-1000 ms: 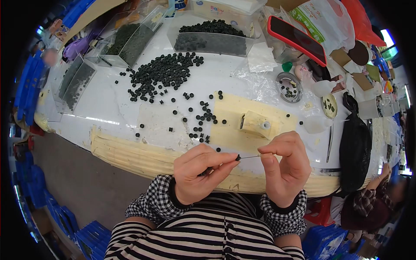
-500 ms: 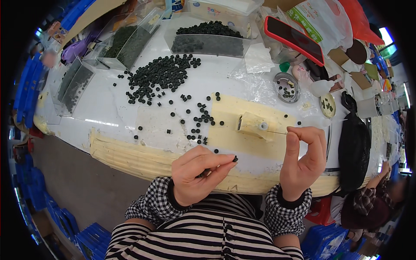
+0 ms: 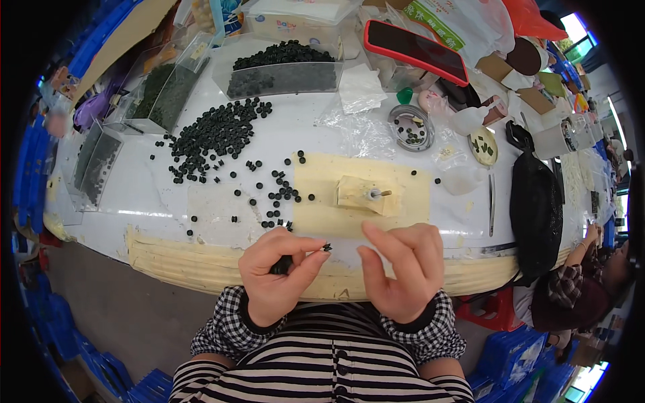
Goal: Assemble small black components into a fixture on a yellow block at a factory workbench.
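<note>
My left hand (image 3: 275,274) pinches a small black spool-shaped part (image 3: 326,247) between thumb and forefinger. More black parts (image 3: 281,264) are tucked against its palm under the curled fingers. To its right my right hand (image 3: 408,269) hovers over the table's near edge, thumb and forefinger apart, nothing visible between them. Beyond it stands a small block wrapped in yellowish tape (image 3: 351,191), with a whitish nozzle (image 3: 372,195) and a thin brownish stick (image 3: 384,193) at it. Loose black spools (image 3: 277,195) lie left of the block.
A large heap of black spools (image 3: 211,138) spreads at the left, before clear bins (image 3: 282,79) of them. A red-cased phone (image 3: 416,52) rests on a box at the back. Tweezers (image 3: 492,205) and a black bag (image 3: 534,218) lie right. A person (image 3: 581,289) sits far right.
My right hand has moved left toward my left hand and let go of the thin stick, which now stays at the block. The view has shifted, too.
</note>
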Available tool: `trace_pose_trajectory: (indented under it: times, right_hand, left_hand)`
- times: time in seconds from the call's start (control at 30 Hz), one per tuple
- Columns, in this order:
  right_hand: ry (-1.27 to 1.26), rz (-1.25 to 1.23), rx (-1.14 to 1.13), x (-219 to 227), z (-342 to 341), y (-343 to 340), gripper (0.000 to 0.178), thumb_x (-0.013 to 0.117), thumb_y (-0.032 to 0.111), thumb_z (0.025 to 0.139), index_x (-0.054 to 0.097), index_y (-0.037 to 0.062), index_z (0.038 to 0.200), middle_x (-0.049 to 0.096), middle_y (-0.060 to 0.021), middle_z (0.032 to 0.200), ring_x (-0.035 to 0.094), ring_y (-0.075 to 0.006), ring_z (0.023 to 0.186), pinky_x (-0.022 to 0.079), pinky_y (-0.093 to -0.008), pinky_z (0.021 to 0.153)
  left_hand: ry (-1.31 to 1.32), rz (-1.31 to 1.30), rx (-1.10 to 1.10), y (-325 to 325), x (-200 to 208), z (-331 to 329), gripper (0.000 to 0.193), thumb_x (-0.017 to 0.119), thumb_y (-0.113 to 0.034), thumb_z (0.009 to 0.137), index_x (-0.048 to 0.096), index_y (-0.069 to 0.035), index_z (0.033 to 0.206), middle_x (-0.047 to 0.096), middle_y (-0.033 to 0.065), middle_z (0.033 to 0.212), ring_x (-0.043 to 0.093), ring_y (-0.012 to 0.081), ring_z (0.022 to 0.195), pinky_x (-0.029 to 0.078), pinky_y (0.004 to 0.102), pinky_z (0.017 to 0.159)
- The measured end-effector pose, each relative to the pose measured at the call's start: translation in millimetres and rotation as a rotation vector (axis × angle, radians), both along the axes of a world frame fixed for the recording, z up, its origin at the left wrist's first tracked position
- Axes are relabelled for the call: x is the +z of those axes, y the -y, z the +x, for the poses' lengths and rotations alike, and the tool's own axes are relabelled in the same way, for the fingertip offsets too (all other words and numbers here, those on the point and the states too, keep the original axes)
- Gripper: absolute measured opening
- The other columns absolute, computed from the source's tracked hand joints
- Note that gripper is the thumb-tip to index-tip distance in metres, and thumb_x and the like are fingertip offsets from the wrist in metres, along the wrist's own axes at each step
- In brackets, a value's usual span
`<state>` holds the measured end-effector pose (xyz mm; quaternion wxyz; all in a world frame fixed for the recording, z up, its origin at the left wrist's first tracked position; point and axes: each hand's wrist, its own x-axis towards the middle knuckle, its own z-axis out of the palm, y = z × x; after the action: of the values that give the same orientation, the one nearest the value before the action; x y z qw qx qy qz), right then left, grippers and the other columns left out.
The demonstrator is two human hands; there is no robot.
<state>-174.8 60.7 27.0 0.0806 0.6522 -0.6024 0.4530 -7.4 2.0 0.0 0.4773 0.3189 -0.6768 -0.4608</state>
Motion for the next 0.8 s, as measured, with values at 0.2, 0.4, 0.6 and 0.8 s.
trace_pose_trajectory:
  times: [0.2, 0.4, 0.6, 0.8]
  right_hand:
    - [0.175, 0.016, 0.142, -15, 8, -3, 0.027, 0.075, 0.001, 0.067, 0.069, 0.0040, 0.093, 0.058, -0.0046, 0.074, 0.052, -0.0204, 0.061, 0.041, -0.0300, 0.053]
    - [0.210, 0.163, 0.009, -10, -15, -7, 0.016, 0.071, -0.004, 0.072, 0.066, 0.0008, 0.087, 0.060, -0.0092, 0.071, 0.057, -0.0218, 0.059, 0.044, -0.0300, 0.052]
    - [0.274, 0.252, -0.182, -8, -33, -12, 0.008, 0.067, -0.003, 0.079, 0.064, -0.0020, 0.086, 0.062, -0.0098, 0.071, 0.059, -0.0187, 0.058, 0.047, -0.0264, 0.053]
    - [0.086, 0.466, -0.385, -12, -57, -7, 0.023, 0.060, 0.002, 0.086, 0.063, 0.0001, 0.109, 0.058, -0.0116, 0.073, 0.056, -0.0244, 0.055, 0.047, -0.0309, 0.053]
  left_hand:
    - [-0.018, 0.078, -0.037, 0, 2, -2, 0.018, 0.073, 0.005, 0.073, 0.069, 0.000, 0.089, 0.054, 0.0004, 0.062, 0.046, 0.0070, 0.056, 0.035, 0.0214, 0.053]
    - [-0.001, 0.083, -0.043, 0, 2, -1, 0.017, 0.073, 0.004, 0.073, 0.069, 0.000, 0.088, 0.054, 0.0003, 0.062, 0.046, 0.0069, 0.056, 0.035, 0.0212, 0.053]
    - [0.004, 0.050, -0.058, 1, 1, -2, 0.016, 0.074, 0.004, 0.073, 0.070, -0.002, 0.087, 0.053, -0.0003, 0.060, 0.046, 0.0074, 0.054, 0.035, 0.0217, 0.052]
    - [0.006, 0.031, -0.057, 0, 2, -1, 0.016, 0.074, 0.004, 0.072, 0.070, -0.003, 0.087, 0.052, -0.0004, 0.059, 0.046, 0.0080, 0.053, 0.035, 0.0222, 0.051]
